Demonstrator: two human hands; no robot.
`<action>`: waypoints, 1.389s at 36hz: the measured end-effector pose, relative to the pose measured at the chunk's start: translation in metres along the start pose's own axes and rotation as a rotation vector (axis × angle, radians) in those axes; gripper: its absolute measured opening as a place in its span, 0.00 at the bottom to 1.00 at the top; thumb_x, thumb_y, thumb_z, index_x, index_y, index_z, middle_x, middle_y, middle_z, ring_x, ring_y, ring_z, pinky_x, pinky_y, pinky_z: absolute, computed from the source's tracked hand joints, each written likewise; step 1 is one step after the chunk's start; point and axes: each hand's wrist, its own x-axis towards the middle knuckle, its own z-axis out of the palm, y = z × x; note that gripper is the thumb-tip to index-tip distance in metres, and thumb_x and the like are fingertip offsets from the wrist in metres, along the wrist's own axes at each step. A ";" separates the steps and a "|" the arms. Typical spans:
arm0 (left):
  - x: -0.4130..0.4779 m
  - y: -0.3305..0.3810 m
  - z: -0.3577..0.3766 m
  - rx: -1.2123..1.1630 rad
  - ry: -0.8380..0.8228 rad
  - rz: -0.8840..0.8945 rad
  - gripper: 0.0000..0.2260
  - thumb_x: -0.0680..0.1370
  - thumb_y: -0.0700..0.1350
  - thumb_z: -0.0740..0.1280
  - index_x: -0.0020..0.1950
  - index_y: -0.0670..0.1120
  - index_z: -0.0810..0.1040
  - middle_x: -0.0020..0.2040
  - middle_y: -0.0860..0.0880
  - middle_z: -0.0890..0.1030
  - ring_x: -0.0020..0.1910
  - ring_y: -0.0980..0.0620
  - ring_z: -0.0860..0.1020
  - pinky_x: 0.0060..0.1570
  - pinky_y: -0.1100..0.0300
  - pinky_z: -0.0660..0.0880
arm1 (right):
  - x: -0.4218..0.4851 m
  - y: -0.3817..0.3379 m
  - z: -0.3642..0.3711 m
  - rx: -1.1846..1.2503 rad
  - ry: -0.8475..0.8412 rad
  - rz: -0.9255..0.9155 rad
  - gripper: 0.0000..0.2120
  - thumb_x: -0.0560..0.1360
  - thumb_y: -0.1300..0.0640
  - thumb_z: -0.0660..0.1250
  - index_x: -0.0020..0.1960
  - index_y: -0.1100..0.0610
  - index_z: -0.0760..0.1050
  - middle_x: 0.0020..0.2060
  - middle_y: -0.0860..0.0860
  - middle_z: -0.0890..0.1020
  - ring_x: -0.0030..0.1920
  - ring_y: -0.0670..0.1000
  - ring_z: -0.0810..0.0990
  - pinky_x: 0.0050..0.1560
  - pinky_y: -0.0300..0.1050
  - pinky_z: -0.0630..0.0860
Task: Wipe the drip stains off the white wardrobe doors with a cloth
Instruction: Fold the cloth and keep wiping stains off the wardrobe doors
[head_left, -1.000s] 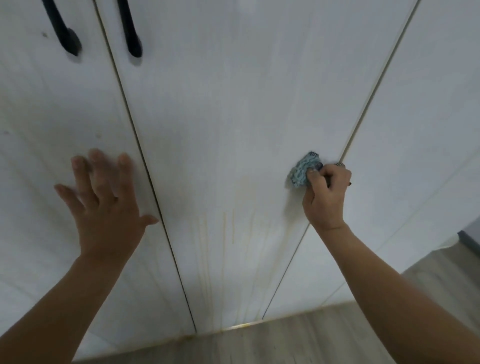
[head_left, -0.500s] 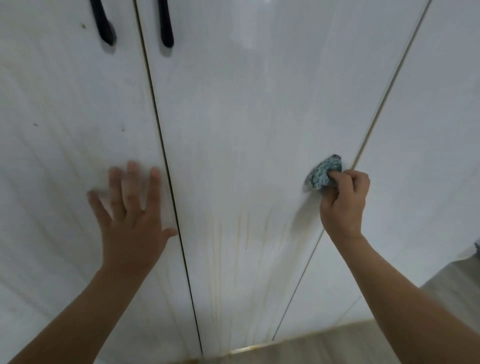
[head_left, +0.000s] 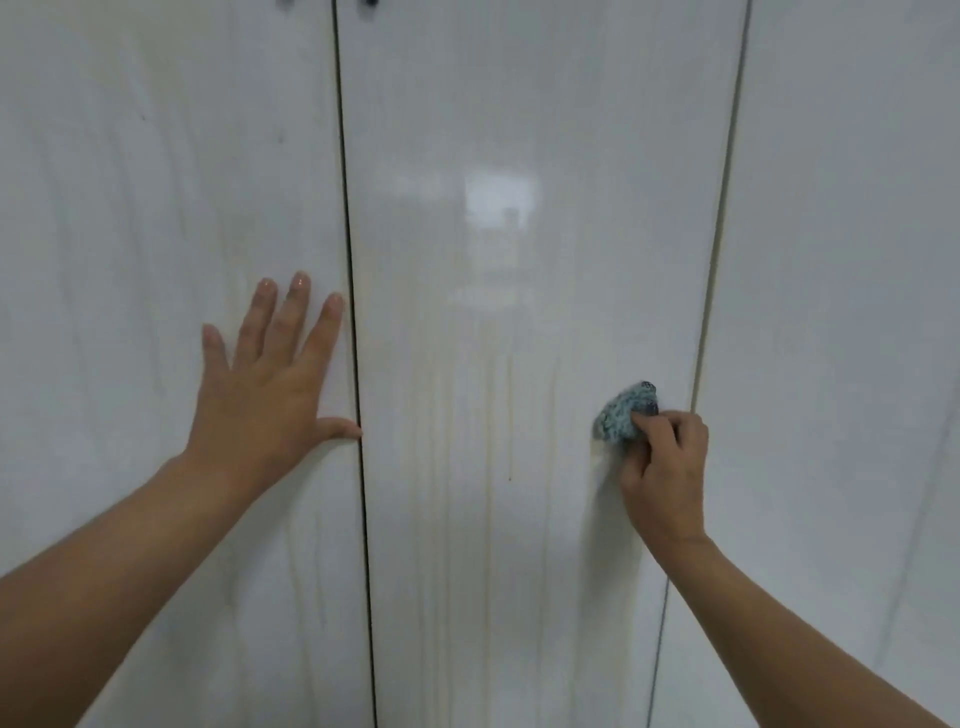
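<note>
Left hand (head_left: 260, 400) splayed flat on door (head_left: 130, 234), right hand (head_left: 667, 467) clutching balled cloth (head_left: 621, 415), drip stains (head_left: 485, 493) running vertical.

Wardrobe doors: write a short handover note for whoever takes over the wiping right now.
Left hand lies flat on the left door, fingers spread, thumb at the gap.
Right hand grips the balled-up cloth against the middle door, near its right edge.
Done: no cleaned patch is plain to see.
Left: yellowish drip stains run down the middle door, left of the cloth.
</note>
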 end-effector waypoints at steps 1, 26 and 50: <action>-0.007 0.000 -0.001 0.006 -0.028 -0.018 0.66 0.59 0.71 0.77 0.85 0.49 0.42 0.84 0.44 0.39 0.83 0.39 0.42 0.68 0.22 0.59 | 0.002 -0.004 -0.004 0.023 -0.012 0.012 0.15 0.73 0.76 0.65 0.55 0.64 0.79 0.50 0.55 0.72 0.53 0.60 0.72 0.53 0.45 0.69; -0.044 0.032 -0.017 -0.041 -0.408 -0.296 0.76 0.59 0.62 0.84 0.70 0.57 0.15 0.69 0.51 0.12 0.74 0.41 0.20 0.69 0.21 0.51 | 0.057 -0.060 -0.019 0.076 -0.117 -0.030 0.12 0.77 0.69 0.64 0.58 0.61 0.79 0.48 0.50 0.69 0.49 0.53 0.71 0.50 0.42 0.67; -0.044 0.030 -0.008 -0.041 -0.365 -0.291 0.76 0.59 0.61 0.85 0.71 0.58 0.16 0.71 0.51 0.14 0.76 0.41 0.22 0.70 0.20 0.53 | 0.070 -0.089 0.016 0.125 0.135 0.183 0.13 0.78 0.66 0.61 0.59 0.57 0.77 0.49 0.52 0.68 0.50 0.56 0.71 0.46 0.45 0.66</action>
